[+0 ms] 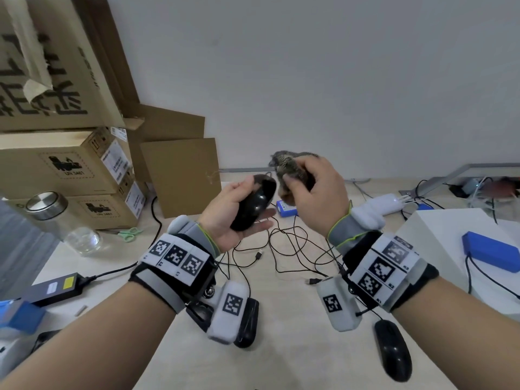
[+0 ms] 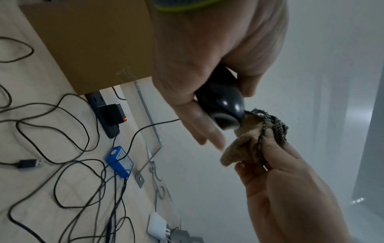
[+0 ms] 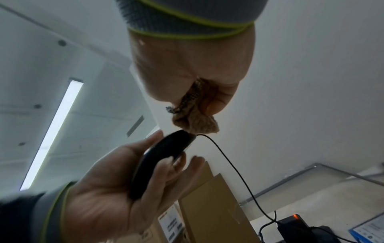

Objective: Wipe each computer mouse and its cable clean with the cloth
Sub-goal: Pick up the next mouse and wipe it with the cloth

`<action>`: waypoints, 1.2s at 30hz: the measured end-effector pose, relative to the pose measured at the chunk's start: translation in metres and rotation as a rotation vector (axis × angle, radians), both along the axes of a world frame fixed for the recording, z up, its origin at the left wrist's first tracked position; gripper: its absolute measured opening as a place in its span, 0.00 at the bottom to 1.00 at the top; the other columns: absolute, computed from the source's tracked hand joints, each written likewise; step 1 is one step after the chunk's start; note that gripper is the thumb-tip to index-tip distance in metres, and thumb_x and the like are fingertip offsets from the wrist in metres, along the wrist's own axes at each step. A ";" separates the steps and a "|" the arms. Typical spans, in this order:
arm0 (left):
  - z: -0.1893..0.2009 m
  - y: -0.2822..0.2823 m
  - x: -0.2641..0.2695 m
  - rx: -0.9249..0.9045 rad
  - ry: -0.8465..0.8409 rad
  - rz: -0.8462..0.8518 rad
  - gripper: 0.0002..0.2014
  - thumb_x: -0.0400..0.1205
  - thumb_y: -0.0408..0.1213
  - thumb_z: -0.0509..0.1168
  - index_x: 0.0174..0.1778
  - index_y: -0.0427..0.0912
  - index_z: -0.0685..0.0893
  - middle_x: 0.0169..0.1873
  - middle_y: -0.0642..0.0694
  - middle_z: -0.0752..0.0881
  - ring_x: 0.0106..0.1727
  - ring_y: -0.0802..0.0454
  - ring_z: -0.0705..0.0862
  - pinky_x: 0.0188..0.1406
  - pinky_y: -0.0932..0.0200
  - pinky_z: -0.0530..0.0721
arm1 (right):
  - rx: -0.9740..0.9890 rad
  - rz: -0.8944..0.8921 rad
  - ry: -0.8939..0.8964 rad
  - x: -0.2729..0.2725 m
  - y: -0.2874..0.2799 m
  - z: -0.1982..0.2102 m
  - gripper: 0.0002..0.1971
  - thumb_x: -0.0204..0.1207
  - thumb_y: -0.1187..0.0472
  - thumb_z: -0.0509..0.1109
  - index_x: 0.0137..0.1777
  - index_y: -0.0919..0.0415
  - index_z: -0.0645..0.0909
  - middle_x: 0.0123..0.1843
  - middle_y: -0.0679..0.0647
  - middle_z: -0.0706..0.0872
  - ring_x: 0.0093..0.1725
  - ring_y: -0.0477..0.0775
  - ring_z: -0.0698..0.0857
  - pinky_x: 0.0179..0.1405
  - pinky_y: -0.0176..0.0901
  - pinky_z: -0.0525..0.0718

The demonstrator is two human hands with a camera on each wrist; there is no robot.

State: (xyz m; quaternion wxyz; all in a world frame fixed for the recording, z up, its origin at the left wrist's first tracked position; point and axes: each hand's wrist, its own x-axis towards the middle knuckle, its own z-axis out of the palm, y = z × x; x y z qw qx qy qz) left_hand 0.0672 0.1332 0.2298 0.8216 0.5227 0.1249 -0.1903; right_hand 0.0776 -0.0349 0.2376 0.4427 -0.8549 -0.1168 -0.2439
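Observation:
My left hand [image 1: 222, 212] holds a glossy black mouse [image 1: 254, 205] above the table, thumb on one side and fingers under it. My right hand [image 1: 318, 192] grips a bunched brown-and-grey cloth [image 1: 287, 167] just right of it. In the left wrist view the cloth [image 2: 249, 143] touches the mouse's [image 2: 224, 102] front end. In the right wrist view the cloth [image 3: 195, 121] sits where the thin black cable [image 3: 232, 166] leaves the mouse [image 3: 160, 157]. A second black mouse [image 1: 392, 350] lies at the near right. A third [image 1: 249, 325] lies partly hidden under my left wrist.
Tangled black cables [image 1: 295, 246] with USB plugs cover the middle of the table. Stacked cardboard boxes [image 1: 70, 164], a glass jar [image 1: 56, 218] and green scissors [image 1: 129, 234] stand at the left. A blue box [image 1: 285, 208] lies behind my hands. A white block [image 1: 439, 237] stands at the right.

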 end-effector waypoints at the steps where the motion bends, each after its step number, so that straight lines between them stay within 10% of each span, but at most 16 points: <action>1: 0.002 -0.002 -0.003 0.017 -0.008 -0.006 0.23 0.82 0.55 0.63 0.66 0.43 0.76 0.52 0.37 0.89 0.40 0.42 0.90 0.25 0.57 0.87 | 0.008 -0.032 0.002 0.004 -0.001 0.001 0.13 0.72 0.56 0.69 0.55 0.56 0.86 0.50 0.54 0.83 0.52 0.53 0.83 0.52 0.30 0.74; 5: 0.004 -0.010 -0.003 0.061 0.001 -0.017 0.39 0.78 0.74 0.48 0.63 0.42 0.80 0.50 0.38 0.90 0.36 0.39 0.88 0.21 0.62 0.78 | -0.170 0.071 0.050 0.009 0.010 -0.003 0.17 0.74 0.56 0.64 0.60 0.53 0.86 0.52 0.58 0.84 0.55 0.56 0.82 0.54 0.34 0.72; 11: 0.001 -0.014 -0.001 -0.225 0.101 0.008 0.44 0.77 0.76 0.43 0.47 0.41 0.89 0.47 0.40 0.91 0.49 0.42 0.91 0.55 0.47 0.83 | -0.362 0.292 -0.083 -0.018 0.032 -0.025 0.12 0.73 0.56 0.67 0.52 0.58 0.88 0.47 0.57 0.84 0.45 0.61 0.80 0.47 0.39 0.68; 15: -0.005 -0.012 0.002 -0.213 0.101 0.024 0.40 0.81 0.72 0.42 0.66 0.43 0.83 0.61 0.39 0.87 0.65 0.41 0.84 0.72 0.41 0.74 | -0.314 0.261 -0.104 -0.013 0.022 -0.025 0.13 0.69 0.64 0.71 0.53 0.58 0.88 0.48 0.57 0.84 0.48 0.57 0.80 0.49 0.38 0.73; 20: -0.002 -0.012 0.000 -0.057 0.010 -0.016 0.35 0.83 0.69 0.39 0.62 0.48 0.80 0.53 0.40 0.88 0.50 0.34 0.87 0.34 0.51 0.87 | -0.217 -0.041 0.123 0.011 0.009 -0.015 0.17 0.74 0.49 0.61 0.52 0.55 0.86 0.48 0.53 0.84 0.53 0.58 0.82 0.50 0.45 0.76; 27: -0.006 -0.008 0.008 -0.195 0.014 -0.028 0.42 0.79 0.74 0.41 0.60 0.43 0.86 0.55 0.40 0.89 0.58 0.41 0.86 0.65 0.41 0.80 | -0.273 0.286 -0.142 -0.023 0.028 -0.025 0.16 0.66 0.69 0.69 0.53 0.59 0.88 0.51 0.58 0.82 0.48 0.56 0.82 0.47 0.38 0.77; 32: -0.008 -0.006 0.000 0.033 -0.151 -0.117 0.28 0.79 0.67 0.56 0.61 0.48 0.82 0.49 0.42 0.86 0.43 0.44 0.84 0.30 0.57 0.80 | -0.056 -0.007 0.097 0.015 0.003 -0.015 0.06 0.76 0.58 0.68 0.44 0.53 0.87 0.43 0.54 0.86 0.47 0.57 0.84 0.53 0.44 0.81; 36: -0.014 -0.002 -0.001 0.492 -0.405 -0.166 0.26 0.78 0.34 0.73 0.71 0.49 0.74 0.58 0.45 0.85 0.46 0.51 0.87 0.33 0.62 0.84 | 0.068 -0.062 0.297 0.026 -0.010 -0.014 0.14 0.73 0.50 0.66 0.28 0.53 0.78 0.23 0.46 0.82 0.29 0.54 0.81 0.41 0.62 0.86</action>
